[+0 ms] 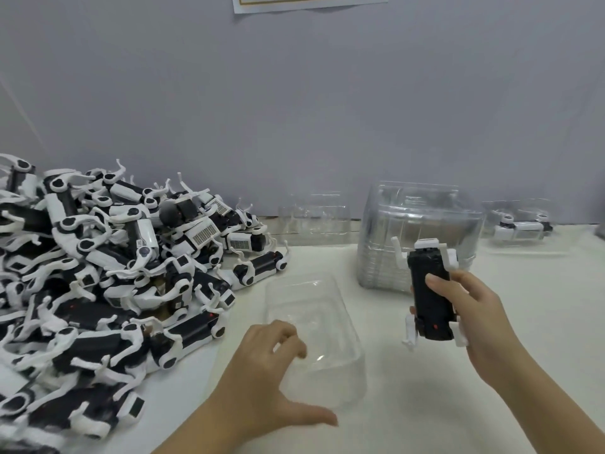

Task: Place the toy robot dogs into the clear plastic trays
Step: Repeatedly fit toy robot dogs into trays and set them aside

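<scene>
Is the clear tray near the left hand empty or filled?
Empty: only the white table shows through the clear tray; the right hand holds the toy robot dog outside it.

Your pile of toy robot dogs (98, 273) runs off the left and bottom edges. The top edge cuts the sheet of paper (311, 1) on the wall. Your left hand (262, 365) covers the clear tray (327, 309) at its near left corner; whether it grips the rim is unclear. Your right hand (474, 316) hides the right side of the toy robot dog (429, 290) it holds, and that dog hides part of the stack of trays (419, 224). The far tray (520, 224) and its contents are blurred.
</scene>
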Demonstrator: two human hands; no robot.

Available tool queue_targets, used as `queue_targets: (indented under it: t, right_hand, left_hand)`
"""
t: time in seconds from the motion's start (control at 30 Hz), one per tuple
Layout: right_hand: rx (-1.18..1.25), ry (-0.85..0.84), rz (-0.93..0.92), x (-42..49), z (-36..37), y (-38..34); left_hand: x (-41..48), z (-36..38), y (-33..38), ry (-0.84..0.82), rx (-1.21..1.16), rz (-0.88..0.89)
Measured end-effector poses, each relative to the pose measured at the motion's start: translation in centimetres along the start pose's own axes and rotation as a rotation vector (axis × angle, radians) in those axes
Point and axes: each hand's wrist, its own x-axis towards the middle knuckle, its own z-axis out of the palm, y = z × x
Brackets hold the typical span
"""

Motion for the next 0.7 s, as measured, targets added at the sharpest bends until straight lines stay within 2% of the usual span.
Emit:
queue_targets:
  t: [0.1,0.17,0.3,0.4,0.53,0.6,0.7]
  right_hand:
    - [-0.015,-0.014,0.005,0.0,0.1,-0.1]
    - [-0.020,-0.038,-0.002,-0.2,0.2,-0.3]
    - [-0.067,-0.106,-0.058,0.0,0.8,-1.2]
    - [-0.137,-0.147,-0.140,1.0,2.2,-2.1]
    - [-0.321,-0.288,-0.251,2.3,5.0,-2.9]
    - [-0.465,-0.397,-0.295,3.1,6.2,-3.0]
    - [-0.631,-0.487,-0.336,4.4,7.3,-3.0]
  left_hand:
    - [-0.5,-0.4,0.6,0.101,-0.168,-0.003]
    - [-0.9,-1.1,-0.8,0.146,-0.186,0.030]
    - [-1.2,-1.4,-4.1,-0.063,-0.092,-0.116]
    - [-0.5,0.4,-4.3,0.008,0.068,-0.013]
    - [1.2,2.9,-1.8,0.144,0.126,0.110]
    - [1.2,3.4,-1.2,0.172,0.102,0.058]
    - [1.2,3.0,-1.8,0.207,-0.136,-0.248]
